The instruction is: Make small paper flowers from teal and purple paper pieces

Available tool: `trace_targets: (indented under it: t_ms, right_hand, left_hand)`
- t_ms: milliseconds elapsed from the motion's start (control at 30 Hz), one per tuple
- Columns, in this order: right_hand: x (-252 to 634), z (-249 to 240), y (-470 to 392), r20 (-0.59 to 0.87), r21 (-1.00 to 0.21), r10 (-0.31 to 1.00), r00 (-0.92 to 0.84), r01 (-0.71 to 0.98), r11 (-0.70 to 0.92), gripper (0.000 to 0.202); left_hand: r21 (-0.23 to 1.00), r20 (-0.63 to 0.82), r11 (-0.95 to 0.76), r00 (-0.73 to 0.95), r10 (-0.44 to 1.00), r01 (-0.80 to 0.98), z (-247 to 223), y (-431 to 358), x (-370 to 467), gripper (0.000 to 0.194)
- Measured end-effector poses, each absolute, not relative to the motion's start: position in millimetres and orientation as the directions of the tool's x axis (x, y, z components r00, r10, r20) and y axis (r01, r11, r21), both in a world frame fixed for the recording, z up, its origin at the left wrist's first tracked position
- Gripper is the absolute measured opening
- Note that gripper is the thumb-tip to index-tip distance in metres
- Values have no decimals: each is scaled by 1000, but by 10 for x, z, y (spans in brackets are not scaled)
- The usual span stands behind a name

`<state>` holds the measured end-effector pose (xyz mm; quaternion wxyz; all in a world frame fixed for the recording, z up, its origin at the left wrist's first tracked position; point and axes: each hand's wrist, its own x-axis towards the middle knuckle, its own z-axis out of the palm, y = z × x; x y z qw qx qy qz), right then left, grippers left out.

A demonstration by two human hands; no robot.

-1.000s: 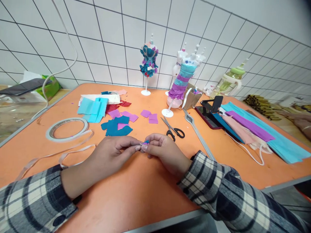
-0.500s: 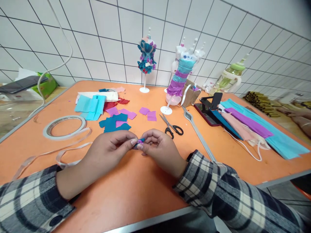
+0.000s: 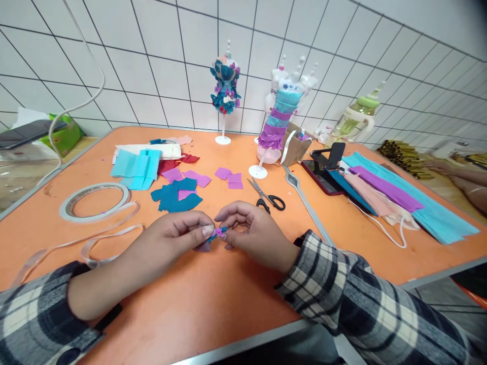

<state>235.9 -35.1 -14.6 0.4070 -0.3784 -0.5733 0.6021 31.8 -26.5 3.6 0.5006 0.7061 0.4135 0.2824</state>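
My two hands, left [image 3: 173, 242] and right [image 3: 254, 234], pinch one purple-and-teal scrap [image 3: 218, 232] above the table [image 3: 190, 309], one pair of scissors [image 3: 265, 195] beyond.

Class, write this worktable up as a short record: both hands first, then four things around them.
Left hand: pinching a small blue-and-purple scrap
Right hand: thumb at the same scrap
Scissors: blades slightly parted, beyond right hand
Tape roll: lying flat, left side
Teal-and-purple dress form: upright, near wall
Tabletop: orange
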Motion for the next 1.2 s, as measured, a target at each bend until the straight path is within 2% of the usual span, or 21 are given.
trace_targets:
  t_ms: [67,167,367,567,733,833,933,1000,1100,1200]
  right_hand:
    - [2365,-133,-368,90,-996,913,-398,-42,80,20]
    - [2384,-121,-386,190,-977,880,-436,3,213,12]
    - [2428,-149,-364,376,-891,828,-416,81,446,8]
    - [2411,-172,-350,358,-909,876,-323,92,406,30]
    - [2370,-150,-345,310,-919,901,-302,147,366,27]
    - [2328,-160,-352,276,-931,929,-247,171,322,24]
    - [2292,-181,-367,98,-985,960,-262,111,131,29]
    - [2281,-183,-378,-22,-997,945,-328,75,3,33]
    - [2286,-163,-390,-48,-998,922,-384,57,-29,38]
    - [2303,-146,-390,-30,-998,924,-382,66,-5,39]
  left_hand:
    - [977,-148,41,529,835,210,20,-269,307,29]
    - [957,-284,266,567,773,117,-10,-276,277,28]
    - [894,-358,448,612,705,7,-31,-293,259,30]
    - [887,-338,456,561,756,-80,-26,-337,304,30]
    - [879,-349,452,442,826,-150,-53,-316,340,49]
    - [963,-198,246,328,924,-112,-61,-300,360,45]
    - [995,81,-91,239,968,32,-53,-298,369,40]
    - [970,188,-216,225,956,111,-56,-297,368,38]
    - [982,116,-152,281,953,111,-85,-280,352,34]
    - [1000,1,3,305,952,-14,-104,-249,319,34]
